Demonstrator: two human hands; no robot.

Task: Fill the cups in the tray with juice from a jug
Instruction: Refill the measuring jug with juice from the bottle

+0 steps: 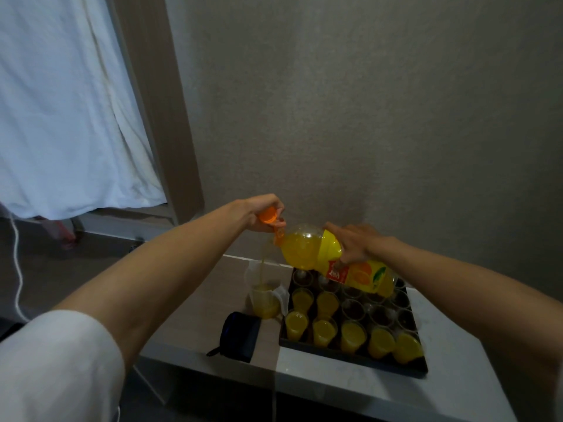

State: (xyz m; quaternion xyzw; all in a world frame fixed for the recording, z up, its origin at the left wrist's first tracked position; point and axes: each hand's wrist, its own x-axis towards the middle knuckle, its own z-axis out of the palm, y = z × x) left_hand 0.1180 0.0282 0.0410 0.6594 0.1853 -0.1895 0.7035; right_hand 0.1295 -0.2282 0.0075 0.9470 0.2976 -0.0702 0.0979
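My right hand [355,243] grips a large juice bottle [307,251] tilted on its side above the tray, neck pointing left. A stream of orange juice [263,263] falls from the neck into a clear plastic jug [265,300] standing left of the tray. My left hand [262,213] pinches the orange cap [268,215] just above the bottle's neck. The black tray [350,356] holds several clear cups; the front row and left side cups [324,332] are full of juice, the back right ones [353,309] look empty.
A dark blue pouch [240,336] lies on the table left of the tray's front corner, just in front of the jug. The grey table top [457,391] ends at a front edge near me. A wall stands behind; a white curtain [61,117] hangs at left.
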